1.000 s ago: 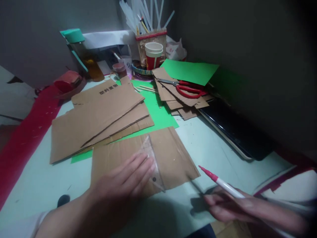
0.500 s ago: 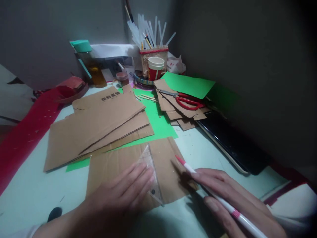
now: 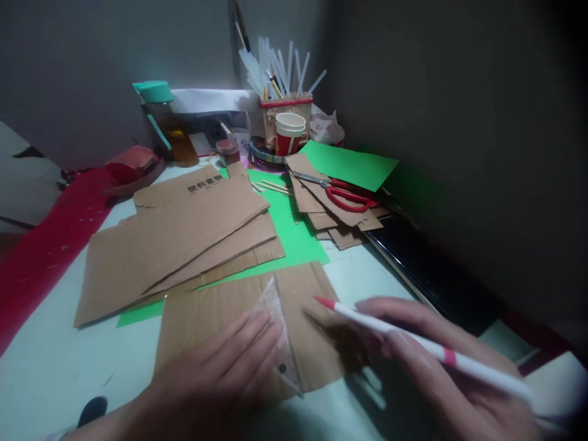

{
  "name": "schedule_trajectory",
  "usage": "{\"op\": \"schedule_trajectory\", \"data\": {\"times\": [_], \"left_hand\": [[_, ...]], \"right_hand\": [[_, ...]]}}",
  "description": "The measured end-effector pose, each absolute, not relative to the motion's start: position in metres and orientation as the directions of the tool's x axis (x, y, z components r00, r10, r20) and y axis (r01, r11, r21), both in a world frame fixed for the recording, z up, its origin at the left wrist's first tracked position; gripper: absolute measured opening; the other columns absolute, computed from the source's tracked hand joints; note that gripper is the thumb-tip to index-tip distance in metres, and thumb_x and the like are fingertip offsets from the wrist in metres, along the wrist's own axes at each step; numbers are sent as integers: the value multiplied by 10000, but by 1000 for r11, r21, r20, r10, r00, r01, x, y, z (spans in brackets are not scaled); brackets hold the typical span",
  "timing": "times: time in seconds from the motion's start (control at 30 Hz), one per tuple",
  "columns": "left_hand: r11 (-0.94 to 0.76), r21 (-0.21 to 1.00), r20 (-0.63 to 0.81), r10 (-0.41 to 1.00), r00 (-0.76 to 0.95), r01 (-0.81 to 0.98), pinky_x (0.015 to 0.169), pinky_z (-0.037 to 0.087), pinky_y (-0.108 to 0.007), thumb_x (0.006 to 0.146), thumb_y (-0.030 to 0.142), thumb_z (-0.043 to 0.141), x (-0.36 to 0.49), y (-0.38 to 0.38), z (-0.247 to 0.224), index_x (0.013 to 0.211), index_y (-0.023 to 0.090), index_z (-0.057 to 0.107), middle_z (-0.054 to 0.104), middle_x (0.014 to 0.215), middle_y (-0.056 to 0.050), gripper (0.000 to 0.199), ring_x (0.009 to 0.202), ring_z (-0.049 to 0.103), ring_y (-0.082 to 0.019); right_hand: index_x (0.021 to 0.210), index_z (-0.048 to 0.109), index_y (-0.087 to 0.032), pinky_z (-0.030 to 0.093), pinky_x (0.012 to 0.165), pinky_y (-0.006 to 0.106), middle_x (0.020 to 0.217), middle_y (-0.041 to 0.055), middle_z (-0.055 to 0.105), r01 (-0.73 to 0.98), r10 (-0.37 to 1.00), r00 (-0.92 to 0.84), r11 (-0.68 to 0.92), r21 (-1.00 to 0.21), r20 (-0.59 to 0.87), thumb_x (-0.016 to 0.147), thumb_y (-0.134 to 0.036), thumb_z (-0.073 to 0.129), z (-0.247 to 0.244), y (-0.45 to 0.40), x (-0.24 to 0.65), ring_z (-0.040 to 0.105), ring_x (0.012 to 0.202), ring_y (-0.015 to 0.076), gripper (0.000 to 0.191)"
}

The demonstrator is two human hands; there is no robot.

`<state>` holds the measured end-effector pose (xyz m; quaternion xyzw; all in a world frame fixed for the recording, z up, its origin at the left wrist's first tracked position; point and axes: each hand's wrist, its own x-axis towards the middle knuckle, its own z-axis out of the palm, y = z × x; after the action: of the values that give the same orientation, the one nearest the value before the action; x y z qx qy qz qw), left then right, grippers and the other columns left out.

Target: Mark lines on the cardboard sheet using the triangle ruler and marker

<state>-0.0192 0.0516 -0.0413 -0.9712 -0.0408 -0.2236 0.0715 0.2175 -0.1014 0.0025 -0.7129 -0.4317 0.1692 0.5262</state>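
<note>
A clear set square [image 3: 283, 343] lies on a flat piece of cardboard [image 3: 197, 318] near the table's front. Pressing on it from the left is my left hand [image 3: 229, 355], palm down, fingers extended and lying close together. My right hand [image 3: 427, 355] pinches a white pen [image 3: 413, 340] with a red tip. The tip points left and hovers over the right part of the cardboard, apart from the set square's edge.
Stacked cardboard sheets [image 3: 174, 236] lie at the left on green paper [image 3: 298, 236]. Red-handled scissors [image 3: 351, 199] rest on cardboard strips beside a black device [image 3: 422, 263]. Behind stand a bottle [image 3: 181, 144], cups [image 3: 289, 131] and a holder [image 3: 271, 110] of white sticks.
My right hand has turned the pen to a flatter slant, and its tip has shifted slightly left. My left hand stays on the set square. The whole view has shifted slightly.
</note>
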Motion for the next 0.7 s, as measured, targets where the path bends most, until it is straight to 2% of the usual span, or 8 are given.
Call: {"op": "schedule_trajectory", "data": {"times": [0.07, 0.17, 0.33, 0.43, 0.6, 0.7], "left_hand": [[-987, -93, 455, 72, 888, 128, 1369, 248, -296, 1194, 132, 201, -18, 51, -41, 1383, 170, 636, 784, 1422, 15, 476, 1350, 712, -157], [-990, -75, 472, 73, 878, 123, 1367, 265, -304, 1196, 134, 208, -16, 50, -41, 1369, 162, 642, 791, 1409, 7, 467, 1345, 713, -161], [-987, -135, 476, 15, 879, 91, 1387, 253, -350, 1202, 143, 239, -17, 53, -42, 1357, 133, 651, 796, 1399, 16, 440, 1349, 699, -180], [-983, -166, 456, -9, 890, 75, 1389, 254, -372, 1198, 139, 259, -18, 55, -44, 1377, 125, 640, 785, 1421, 12, 422, 1372, 674, -192], [-983, -177, 412, -22, 911, 56, 1400, 200, -368, 1178, 170, 259, -21, 57, -43, 1401, 135, 637, 762, 1462, 3, 440, 1433, 593, -205], [-969, -244, 359, -65, 931, 26, 1415, 166, -407, 1166, 169, 321, -22, 59, -39, 1417, 115, 636, 746, 1481, -16, 407, 1448, 562, -235]], "right_hand": [[1050, 797, -399, 553, 636, 136, 865, -60, 809, 220, 840, 541, -99, -971, 37, 1071, -509, 693, 7, -87, 225, 726, 713, 113, 153], [1001, 796, -303, 541, 651, 166, 850, -10, 797, 72, 913, 404, -94, -993, -57, 1049, -530, 727, 10, -68, 236, 709, 756, 132, 242], [1055, 824, -285, 560, 742, 145, 908, 10, 816, 50, 942, 319, -123, -991, -101, 1049, -498, 742, 9, -54, 239, 746, 847, 123, 229], [1088, 820, -283, 593, 822, 157, 979, 26, 843, 41, 944, 312, -131, -991, -112, 1040, -543, 745, 9, -52, 236, 784, 919, 134, 275], [1112, 849, -313, 554, 670, 143, 938, 31, 836, 57, 941, 318, -143, -988, -118, 1028, -606, 734, 11, -48, 233, 750, 820, 129, 326], [1126, 853, -328, 532, 634, 173, 1019, 38, 846, 118, 945, 298, -175, -978, -133, 1041, -614, 696, 14, -45, 233, 752, 879, 162, 338]]}}
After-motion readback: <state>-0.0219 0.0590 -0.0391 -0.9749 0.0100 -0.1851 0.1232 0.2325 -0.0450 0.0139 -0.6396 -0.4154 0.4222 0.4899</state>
